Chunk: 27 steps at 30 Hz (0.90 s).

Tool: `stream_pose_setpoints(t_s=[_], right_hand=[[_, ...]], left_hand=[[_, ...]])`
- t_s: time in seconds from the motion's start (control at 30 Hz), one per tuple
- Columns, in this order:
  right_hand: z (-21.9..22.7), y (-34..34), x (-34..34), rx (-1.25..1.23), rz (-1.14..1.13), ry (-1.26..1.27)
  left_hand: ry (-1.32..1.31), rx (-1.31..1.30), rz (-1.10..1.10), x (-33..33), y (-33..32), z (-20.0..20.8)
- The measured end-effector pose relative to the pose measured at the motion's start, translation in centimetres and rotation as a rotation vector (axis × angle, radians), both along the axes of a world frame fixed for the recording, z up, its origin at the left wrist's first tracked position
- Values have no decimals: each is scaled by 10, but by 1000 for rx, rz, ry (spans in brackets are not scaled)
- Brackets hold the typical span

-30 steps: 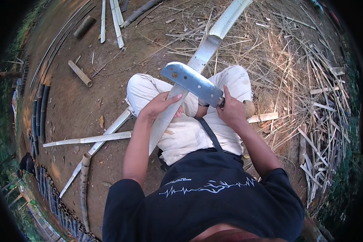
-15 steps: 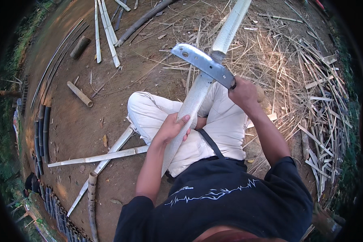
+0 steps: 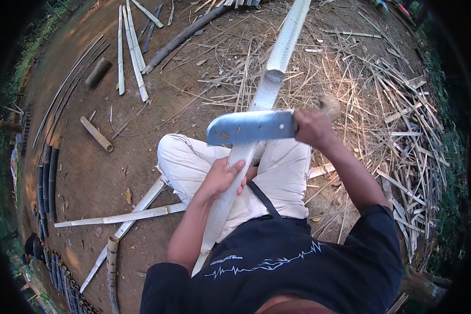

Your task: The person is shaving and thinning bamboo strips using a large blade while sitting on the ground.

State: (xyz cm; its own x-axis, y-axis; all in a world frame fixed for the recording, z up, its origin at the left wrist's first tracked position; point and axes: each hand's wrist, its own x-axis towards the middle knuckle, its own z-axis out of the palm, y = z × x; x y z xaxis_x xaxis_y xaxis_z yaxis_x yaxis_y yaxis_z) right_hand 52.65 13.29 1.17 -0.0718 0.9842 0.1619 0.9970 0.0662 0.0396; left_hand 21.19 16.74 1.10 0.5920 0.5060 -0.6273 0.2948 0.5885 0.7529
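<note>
The right hand (image 3: 313,127) is closed firmly around the handle of a broad knife (image 3: 251,125), and the rounded handle end (image 3: 330,107) shows just beyond this fist. The left hand (image 3: 222,180) also grips: its thumb lies on top of a long bamboo strip (image 3: 262,98), and its fingertips come around the right edge. The strip runs between the two hands, away from the left hand to the upper edge of the view and back beside the person's body.

Half a second ago the blade was farther out, slanting near the step in the strip (image 3: 275,75); now it crosses nearer to the left hand, almost level. So, in my judgement, the stretch between blade and left thumb is short, and this thumb needs care. Whether the edge touches the bamboo, I cannot tell.

Around the grip, the folded legs in pale trousers (image 3: 183,159) lie below and limit the room. To the right of the right hand there are thin shavings (image 3: 363,118); to the left of the left hand, a pale slat (image 3: 120,215) and a short bamboo piece (image 3: 96,134).
</note>
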Motion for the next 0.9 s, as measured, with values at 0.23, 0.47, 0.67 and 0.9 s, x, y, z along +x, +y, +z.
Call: stream_pose_setpoints(t_s=[0.23, 0.47, 0.67, 0.9], right_hand=[[6, -13, -44, -67, -46, 148], [20, 29, 76, -144, -763, 373], [-7, -31, -51, -93, -32, 194], [-19, -38, -36, 75, -9, 175]], left_hand=[[17, -32, -24, -3, -1, -5], [17, -133, -37, -57, -39, -10], [85, -9, -71, -34, -23, 2], [128, 153, -76, -37, -33, -18]])
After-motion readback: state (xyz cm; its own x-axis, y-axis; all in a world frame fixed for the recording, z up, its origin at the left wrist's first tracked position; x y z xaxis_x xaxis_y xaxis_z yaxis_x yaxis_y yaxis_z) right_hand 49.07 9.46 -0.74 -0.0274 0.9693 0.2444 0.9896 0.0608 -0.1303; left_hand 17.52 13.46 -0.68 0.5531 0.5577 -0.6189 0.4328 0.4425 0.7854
